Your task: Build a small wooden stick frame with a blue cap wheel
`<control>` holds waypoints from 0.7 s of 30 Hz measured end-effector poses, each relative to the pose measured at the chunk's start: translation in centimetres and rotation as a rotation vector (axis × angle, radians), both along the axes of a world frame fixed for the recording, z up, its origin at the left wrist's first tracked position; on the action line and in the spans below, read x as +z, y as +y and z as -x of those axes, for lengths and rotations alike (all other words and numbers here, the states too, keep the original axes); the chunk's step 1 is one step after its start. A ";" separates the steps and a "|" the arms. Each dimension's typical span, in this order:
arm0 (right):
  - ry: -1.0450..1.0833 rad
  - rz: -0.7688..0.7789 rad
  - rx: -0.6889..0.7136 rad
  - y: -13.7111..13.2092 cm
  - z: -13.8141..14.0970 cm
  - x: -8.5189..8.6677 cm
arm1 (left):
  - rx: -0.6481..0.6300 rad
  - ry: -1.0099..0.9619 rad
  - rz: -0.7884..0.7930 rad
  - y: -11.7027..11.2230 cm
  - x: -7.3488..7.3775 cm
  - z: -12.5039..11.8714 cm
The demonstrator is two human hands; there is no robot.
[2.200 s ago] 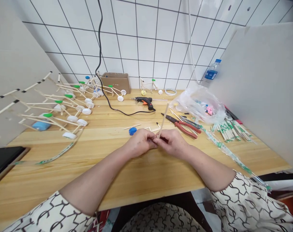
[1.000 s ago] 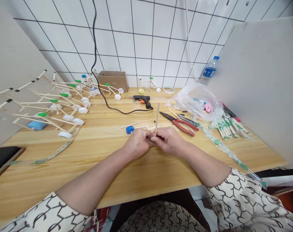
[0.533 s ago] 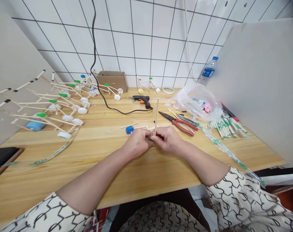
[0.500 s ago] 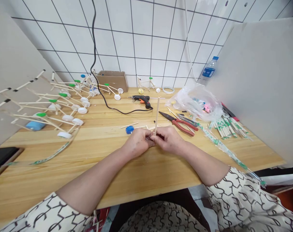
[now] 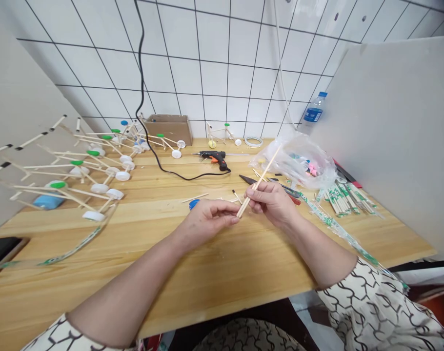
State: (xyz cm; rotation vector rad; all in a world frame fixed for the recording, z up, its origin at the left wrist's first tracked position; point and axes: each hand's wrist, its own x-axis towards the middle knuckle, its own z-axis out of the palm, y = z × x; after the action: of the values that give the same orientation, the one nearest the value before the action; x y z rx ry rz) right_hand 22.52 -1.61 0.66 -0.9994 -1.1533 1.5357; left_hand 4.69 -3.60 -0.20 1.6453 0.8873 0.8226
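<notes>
My right hand [image 5: 273, 201] is closed around a long wooden chopstick [image 5: 269, 163], tilted up to the right. A shorter stick piece [image 5: 245, 206] lies alongside its lower part. At the bottom ends of both, the thumb and fingertips of my left hand [image 5: 207, 219] pinch lightly. Just beyond the left hand, a blue bottle cap [image 5: 193, 203] is partly covered by the fingers. A thin stick [image 5: 195, 197] and a black-tipped stick [image 5: 236, 196] lie on the wooden table [image 5: 214, 292] close by. Pliers with red handles [image 5: 247, 180] are half hidden behind my right hand.
Several stick models with white cap wheels [image 5: 93, 214] crowd the left side. A glue gun [image 5: 216, 158] with a black cord and a cardboard box [image 5: 171, 129] stand behind. At right are a plastic bag [image 5: 295, 156], wrapped chopsticks [image 5: 346, 200] and a water bottle [image 5: 315, 109].
The chopstick has tipped from upright to a rightward slant. My right hand has moved right and up the stick, apart from my left hand, showing the short piece beside it.
</notes>
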 end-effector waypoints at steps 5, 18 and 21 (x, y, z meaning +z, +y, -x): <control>0.062 0.060 0.025 -0.2 0.1 0.3 | 0.041 0.049 -0.147 -0.4 -0.1 -0.1; 0.061 0.093 0.047 -0.3 0.2 0.5 | 0.119 0.179 -0.410 -0.8 -0.4 -0.3; 0.049 0.066 0.040 -0.4 0.1 0.6 | 0.107 0.158 -0.411 -0.8 -0.6 -0.4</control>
State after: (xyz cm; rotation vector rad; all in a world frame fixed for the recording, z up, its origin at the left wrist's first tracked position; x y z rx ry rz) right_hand 22.37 -1.99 1.25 -0.9828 -1.1003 1.6305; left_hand 5.10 -4.42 -0.77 2.0566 0.9670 1.0085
